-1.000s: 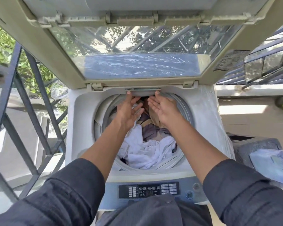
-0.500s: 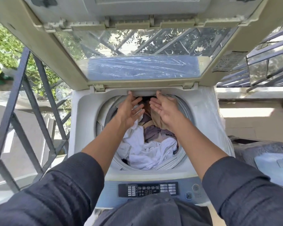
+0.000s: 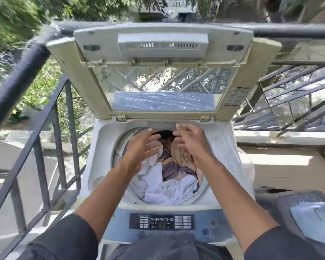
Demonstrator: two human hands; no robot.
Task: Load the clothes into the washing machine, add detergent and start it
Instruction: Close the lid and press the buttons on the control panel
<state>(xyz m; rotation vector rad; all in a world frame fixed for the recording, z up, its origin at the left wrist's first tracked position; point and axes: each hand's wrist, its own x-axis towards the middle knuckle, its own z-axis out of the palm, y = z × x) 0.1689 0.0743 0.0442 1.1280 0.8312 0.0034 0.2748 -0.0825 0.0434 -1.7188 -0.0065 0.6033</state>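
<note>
A balcony ringed by a dark metal railing (image 3: 36, 139) is lying in bright sun, with green trees (image 3: 13, 19) showing at 10 o'clock beyond the top rail. In the middle a top-loading washing machine (image 3: 105, 147) is standing with its lid (image 3: 163, 72) propped upright at 12 o'clock, the lid's clear window showing the railing bars behind it. The clothes (image 3: 167, 188) are lying heaped in the round drum at the centre: white fabric toward 6 o'clock, grey-purple in the middle, tan and beige toward 1 o'clock. The control panel (image 3: 161, 221) is sitting along the machine's near edge at 6 o'clock, its display lit with digits too blurred to read.

Both bare forearms are reaching in from dark sleeves (image 3: 64, 239) at 7 and 5 o'clock. The left hand (image 3: 141, 145) is hovering above the drum's 10 o'clock rim with fingers spread and fairly straight, gripping nothing. The right hand (image 3: 190, 139) is hanging over the far edge of the drum near 1 o'clock, fingers loosely curled downward toward the tan cloth; motion blur is leaving it unclear whether they are pinching the fabric or merely near it.

At 4 o'clock, just beside the machine, a dark bin (image 3: 289, 201) is standing with a pale blue packet (image 3: 315, 220) resting on it.
</note>
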